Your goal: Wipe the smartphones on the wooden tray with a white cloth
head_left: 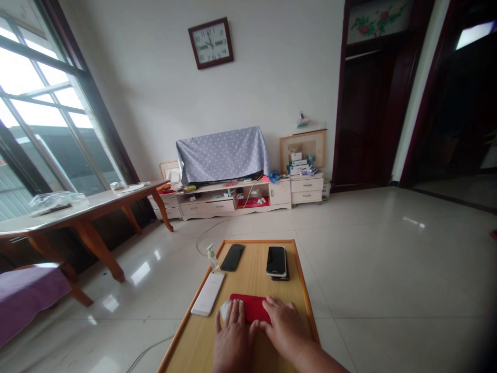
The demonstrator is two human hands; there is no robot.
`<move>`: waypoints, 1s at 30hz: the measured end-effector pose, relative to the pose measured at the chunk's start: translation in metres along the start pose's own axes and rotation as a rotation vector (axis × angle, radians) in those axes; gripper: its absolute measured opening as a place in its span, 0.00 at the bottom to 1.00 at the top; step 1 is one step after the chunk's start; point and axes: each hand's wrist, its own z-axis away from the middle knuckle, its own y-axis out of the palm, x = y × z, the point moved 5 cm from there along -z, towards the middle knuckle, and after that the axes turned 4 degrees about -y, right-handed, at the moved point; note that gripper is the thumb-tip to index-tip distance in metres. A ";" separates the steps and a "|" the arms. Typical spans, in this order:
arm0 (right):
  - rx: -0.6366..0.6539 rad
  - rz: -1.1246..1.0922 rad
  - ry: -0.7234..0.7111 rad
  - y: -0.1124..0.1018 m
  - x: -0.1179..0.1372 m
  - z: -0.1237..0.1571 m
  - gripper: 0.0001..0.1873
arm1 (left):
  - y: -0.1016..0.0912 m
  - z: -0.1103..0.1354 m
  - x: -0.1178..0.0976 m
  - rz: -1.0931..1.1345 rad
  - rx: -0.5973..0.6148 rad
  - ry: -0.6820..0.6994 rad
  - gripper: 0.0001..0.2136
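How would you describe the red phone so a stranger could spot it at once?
Find the orange-rimmed wooden board on the tiled floor. At its near end, the left hand and right hand rest on the red phone. Its colour sets it apart from the white phone and black phones.

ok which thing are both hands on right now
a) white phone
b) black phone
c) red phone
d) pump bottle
c, the left hand and right hand both lie on the red phone, while the white phone sits apart to its left.
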 end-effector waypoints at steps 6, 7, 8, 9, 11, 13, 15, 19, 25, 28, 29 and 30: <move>-0.006 -0.010 -0.015 -0.001 -0.001 0.001 0.28 | 0.000 0.010 -0.023 0.096 0.030 0.214 0.29; -0.011 -0.009 -0.015 -0.001 -0.001 0.001 0.28 | -0.002 0.007 -0.019 0.092 0.029 0.188 0.29; -0.013 -0.009 -0.014 -0.001 -0.001 0.001 0.28 | -0.004 0.004 -0.015 0.078 0.030 0.154 0.30; -0.014 -0.007 -0.014 -0.001 -0.001 0.001 0.28 | -0.007 0.000 -0.010 0.056 0.014 0.091 0.31; -0.014 -0.004 -0.015 0.000 -0.001 0.001 0.28 | -0.010 -0.006 -0.002 0.018 -0.002 -0.016 0.31; -0.011 0.000 -0.016 0.000 -0.001 0.000 0.28 | -0.010 -0.008 -0.002 0.014 0.015 -0.057 0.31; 0.001 -0.001 -0.006 0.000 -0.002 0.000 0.27 | -0.007 -0.005 -0.011 0.056 0.059 0.017 0.31; 0.008 -0.017 0.004 -0.002 -0.002 0.001 0.28 | -0.005 0.002 -0.025 0.142 0.089 0.226 0.30; -0.024 -0.006 -0.006 -0.008 0.004 0.004 0.27 | -0.006 -0.014 0.003 0.041 -0.003 -0.057 0.30; -0.032 -0.004 -0.013 -0.007 0.003 0.003 0.26 | -0.005 -0.014 -0.002 0.059 0.031 -0.050 0.30; -0.026 -0.004 -0.011 -0.006 0.002 0.002 0.26 | -0.004 -0.011 -0.008 0.084 0.056 0.001 0.30; -0.017 -0.006 -0.007 -0.004 0.001 0.001 0.26 | -0.004 -0.008 -0.014 0.114 0.082 0.072 0.30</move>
